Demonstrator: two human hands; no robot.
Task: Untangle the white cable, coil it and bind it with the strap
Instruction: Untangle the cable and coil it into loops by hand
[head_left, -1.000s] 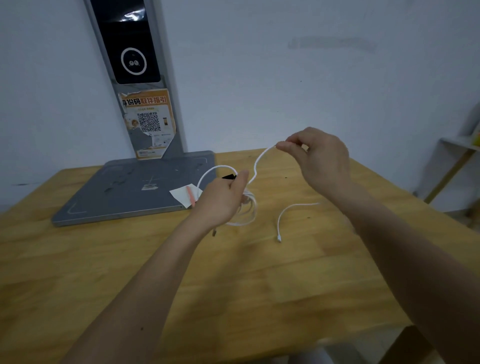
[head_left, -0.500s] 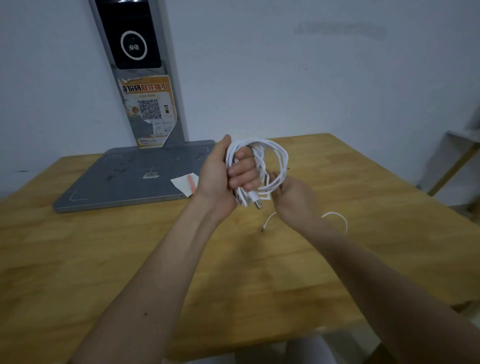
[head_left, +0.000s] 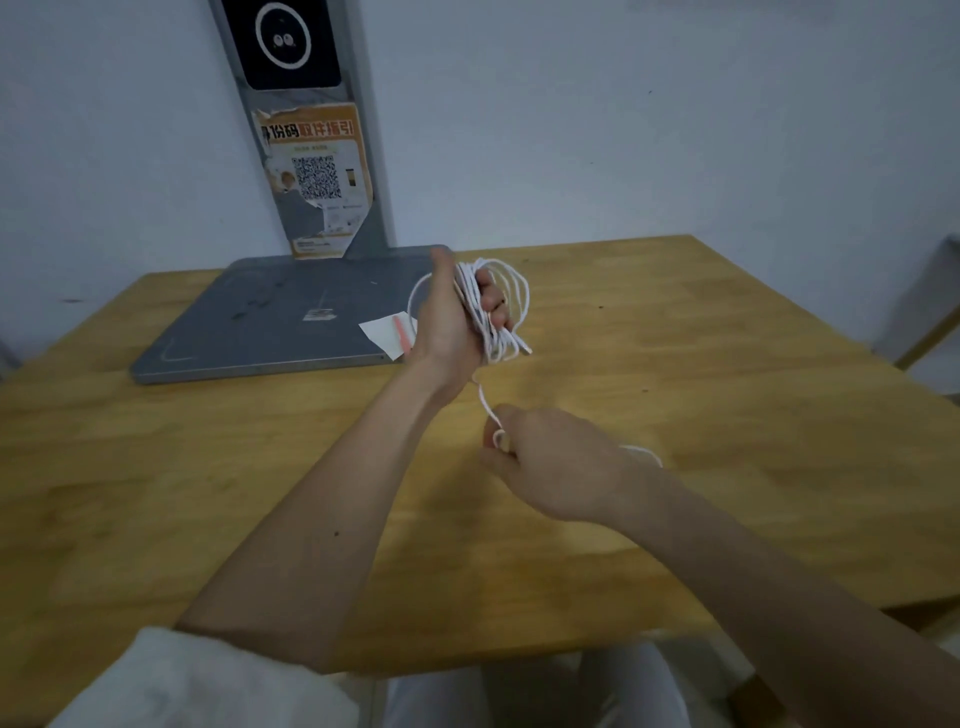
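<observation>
Several loops of the white cable (head_left: 493, 306) are sitting gathered in the left hand (head_left: 457, 322), which is clenching round the bundle above the far middle of the bench (head_left: 727, 415), thumb up and fingers wrapping the turns. One plug end is poking out at the lower right of the bundle. A single strand is running down from the coil to the right hand (head_left: 550, 462), which is pinching it between thumb and fingertips, nearer the body; a short white arc is showing just past that hand's far side, likely the remaining tail. Judgement: untangling is looking finished and coiling is mostly done, with only this last length to be wound on; binding is not yet begun. The strap is not identifiable with any confidence. A white paper slip with a pink strip (head_left: 400, 332) is lying at the corner of the grey base plate (head_left: 270, 322), partly behind the left wrist, and whether that pink strip is the strap I cannot tell. The tail's end is hiding behind the right hand, so the length left is unclear. The frame is dim and soft, and the loop count is not readable.
</observation>
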